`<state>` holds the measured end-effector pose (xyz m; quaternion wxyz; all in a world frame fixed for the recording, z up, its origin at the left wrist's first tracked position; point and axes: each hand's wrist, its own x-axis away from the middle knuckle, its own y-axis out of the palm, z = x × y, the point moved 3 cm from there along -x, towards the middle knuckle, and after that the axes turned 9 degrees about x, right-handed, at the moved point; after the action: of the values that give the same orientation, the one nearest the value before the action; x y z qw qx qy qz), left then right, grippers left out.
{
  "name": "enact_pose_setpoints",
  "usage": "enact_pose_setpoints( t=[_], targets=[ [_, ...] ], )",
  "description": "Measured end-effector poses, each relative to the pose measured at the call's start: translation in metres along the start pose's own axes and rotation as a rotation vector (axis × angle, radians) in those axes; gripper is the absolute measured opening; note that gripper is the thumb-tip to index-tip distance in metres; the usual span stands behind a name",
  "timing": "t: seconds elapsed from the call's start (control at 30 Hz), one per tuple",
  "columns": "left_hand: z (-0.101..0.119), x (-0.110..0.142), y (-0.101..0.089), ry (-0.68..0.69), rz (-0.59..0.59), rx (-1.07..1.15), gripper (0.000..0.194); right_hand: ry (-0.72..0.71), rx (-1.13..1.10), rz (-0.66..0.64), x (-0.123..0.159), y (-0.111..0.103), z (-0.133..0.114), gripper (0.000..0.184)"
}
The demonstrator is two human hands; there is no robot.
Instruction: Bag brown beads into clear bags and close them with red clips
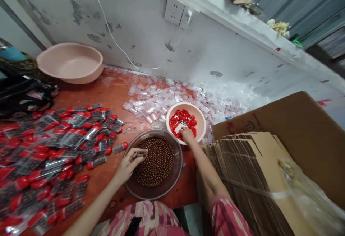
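Head cam shot of a red-topped workbench [113, 92], with flattened cardboard [237, 164] piled on the right, a big heap of red-capped packets [40, 160] on the left and loose clear tubes [159, 101] spread along the wall. Up front, the left hand [129, 166] has its fingers curled round a small clear tube [142, 153] just above brown beads [153, 160] in a dark glass bowl [178, 164], while the right hand [187, 134] dips into red caps [185, 119] in a small pink bowl [201, 121], and can't tell if those fingers have hold of one.
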<state>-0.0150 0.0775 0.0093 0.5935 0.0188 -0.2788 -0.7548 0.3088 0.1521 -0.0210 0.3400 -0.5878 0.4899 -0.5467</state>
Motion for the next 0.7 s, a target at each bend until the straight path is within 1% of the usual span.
enact_pose_setpoints(
  t=[0.07,0.13,0.23,0.33,0.4,0.47,0.5,0.57,0.6,0.63,0.7],
  targets=[
    [-0.001,-0.001,0.0,-0.039,0.027,0.069,0.03,0.009,-0.01,-0.029,-0.005,0.005,0.002,0.019],
    [-0.001,-0.002,0.0,-0.061,0.082,0.141,0.034,0.038,-0.06,-0.019,-0.007,0.007,0.006,0.017],
    [-0.001,-0.006,0.004,-0.094,0.111,0.18,0.038,0.093,-0.206,0.052,-0.005,0.002,0.012,0.019],
    [-0.002,-0.01,0.013,-0.11,0.093,0.206,0.037,0.113,-0.418,0.136,0.005,-0.005,0.005,0.026],
    [-0.001,-0.012,0.022,-0.11,0.08,0.239,0.035,0.095,-0.545,0.175,0.019,-0.011,-0.009,0.029],
    [0.004,-0.01,0.035,-0.109,0.052,0.27,0.033,0.051,-0.717,0.202,0.036,-0.017,-0.03,0.028],
    [0.007,-0.008,0.042,-0.108,0.032,0.284,0.032,0.017,-0.844,0.207,0.046,-0.019,-0.042,0.027],
    [0.013,-0.003,0.056,-0.104,-0.007,0.315,0.031,-0.072,-1.21,0.189,0.067,-0.024,-0.068,0.024],
    [0.016,0.001,0.062,-0.099,-0.02,0.336,0.03,-0.108,-1.345,0.181,0.076,-0.027,-0.08,0.024],
    [0.018,0.005,0.067,-0.093,-0.023,0.358,0.03,-0.134,-1.432,0.176,0.085,-0.029,-0.091,0.023],
    [0.021,0.012,0.073,-0.079,-0.004,0.397,0.03,-0.168,-1.434,0.183,0.101,-0.032,-0.11,0.021]
  ],
)
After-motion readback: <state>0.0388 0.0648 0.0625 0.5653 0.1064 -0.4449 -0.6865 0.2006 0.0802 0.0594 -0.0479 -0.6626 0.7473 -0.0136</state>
